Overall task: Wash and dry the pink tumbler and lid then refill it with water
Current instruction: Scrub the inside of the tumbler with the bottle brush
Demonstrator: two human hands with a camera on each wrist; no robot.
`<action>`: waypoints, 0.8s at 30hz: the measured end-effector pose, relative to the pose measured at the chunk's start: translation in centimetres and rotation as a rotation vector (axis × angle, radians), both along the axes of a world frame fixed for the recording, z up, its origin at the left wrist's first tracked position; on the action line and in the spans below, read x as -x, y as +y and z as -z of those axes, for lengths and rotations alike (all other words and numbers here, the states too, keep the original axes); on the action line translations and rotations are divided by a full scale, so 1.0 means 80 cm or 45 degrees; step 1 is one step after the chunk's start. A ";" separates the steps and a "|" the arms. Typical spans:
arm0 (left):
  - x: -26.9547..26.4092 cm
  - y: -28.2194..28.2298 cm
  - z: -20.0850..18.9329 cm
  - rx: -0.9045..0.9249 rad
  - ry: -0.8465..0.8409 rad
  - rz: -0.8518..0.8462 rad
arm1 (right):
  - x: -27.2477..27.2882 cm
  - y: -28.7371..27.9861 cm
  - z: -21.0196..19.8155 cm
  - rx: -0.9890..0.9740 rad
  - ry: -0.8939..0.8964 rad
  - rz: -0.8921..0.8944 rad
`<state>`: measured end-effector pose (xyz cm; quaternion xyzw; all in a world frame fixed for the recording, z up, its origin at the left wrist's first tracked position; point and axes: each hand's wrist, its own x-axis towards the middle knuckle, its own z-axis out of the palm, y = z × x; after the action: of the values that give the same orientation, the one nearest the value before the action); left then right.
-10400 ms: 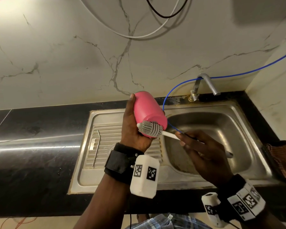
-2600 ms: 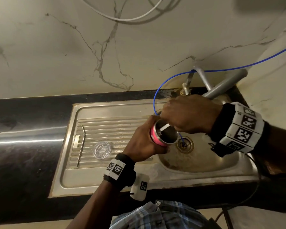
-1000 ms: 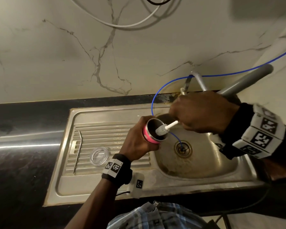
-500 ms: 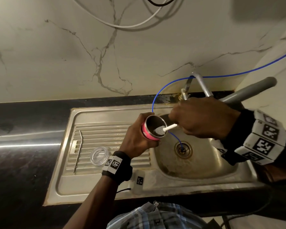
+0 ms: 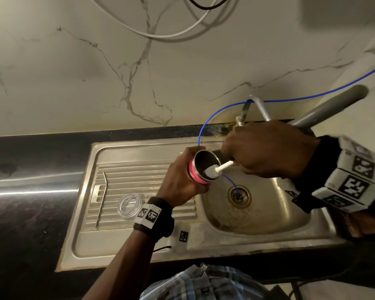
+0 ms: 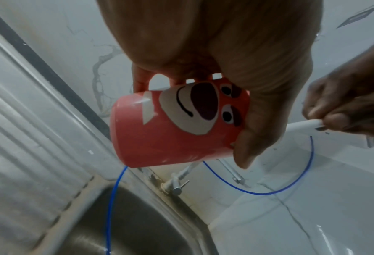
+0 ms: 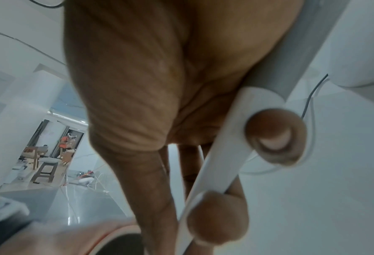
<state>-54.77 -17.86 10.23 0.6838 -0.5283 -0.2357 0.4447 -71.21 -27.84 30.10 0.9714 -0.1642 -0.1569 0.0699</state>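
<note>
My left hand (image 5: 182,180) grips the pink tumbler (image 5: 198,167) above the left edge of the sink basin, its steel mouth tilted up and to the right. The left wrist view shows the tumbler (image 6: 177,126) with its cartoon bear face, my fingers wrapped round it. My right hand (image 5: 262,152) holds a bottle brush with a white stem and grey handle (image 5: 325,107). Its grey bristle head (image 5: 212,171) sits at the tumbler's rim. The right wrist view shows my fingers curled round the white stem (image 7: 216,158). The clear lid (image 5: 130,205) lies flat on the ribbed drainboard.
A steel sink (image 5: 268,221) with a drain (image 5: 239,195) sits in a black counter (image 5: 30,191). A bent metal straw (image 5: 101,198) lies on the drainboard left of the lid. A tap (image 5: 260,107) and a thin blue hose (image 5: 206,124) stand behind the basin. A marble wall is at the back.
Over the last second the brush head has slid back out from inside the tumbler to its rim, and the tumbler has tipped a little. Ten seconds ago the brush scrubbed the tumbler's outside.
</note>
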 end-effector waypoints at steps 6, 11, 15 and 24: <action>0.014 -0.009 -0.009 0.053 0.010 0.055 | -0.012 0.012 0.020 -0.088 0.103 0.012; -0.002 0.003 0.014 0.001 0.002 -0.015 | 0.001 0.005 -0.003 -0.006 0.142 -0.062; 0.007 -0.002 -0.001 0.052 -0.029 0.019 | -0.004 0.013 0.010 -0.058 0.027 -0.016; -0.003 0.000 0.016 0.031 -0.017 0.010 | -0.002 0.011 0.005 -0.092 0.076 0.007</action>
<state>-54.49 -17.89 8.97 0.6778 -0.5368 -0.2265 0.4484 -71.06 -26.99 29.73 0.9677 -0.1587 -0.1919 0.0393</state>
